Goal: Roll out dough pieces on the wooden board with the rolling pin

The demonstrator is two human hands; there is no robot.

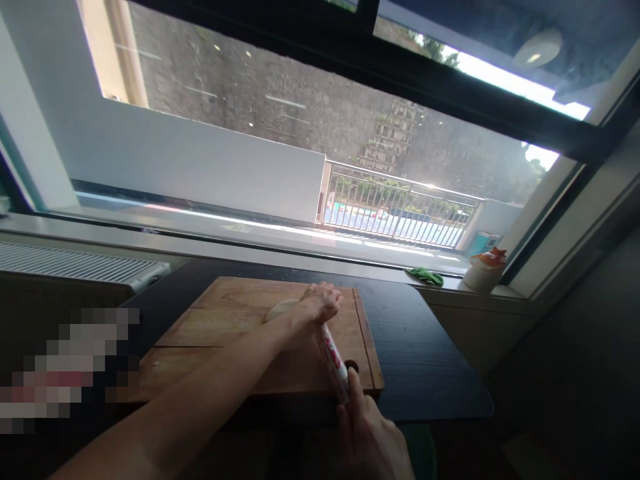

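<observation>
A long white tube-shaped packet with red print [331,353] slants over the right part of a wooden cutting board [200,327]. My left hand [323,301], its forearm crossing the board, is closed around the packet's far end. My right hand [373,427] grips the near end at the board's front edge, a finger stretched along it. Beside my left wrist a pale, rounded, dough-like piece [280,309] lies on the board, partly hidden by my forearm. The packet's contents cannot be made out.
The board rests on a dark table [425,353] below a window. On the sill are a green cloth [425,276] and a white container with an orange top [485,270]. A radiator [85,267] stands left. The lower left is pixelated.
</observation>
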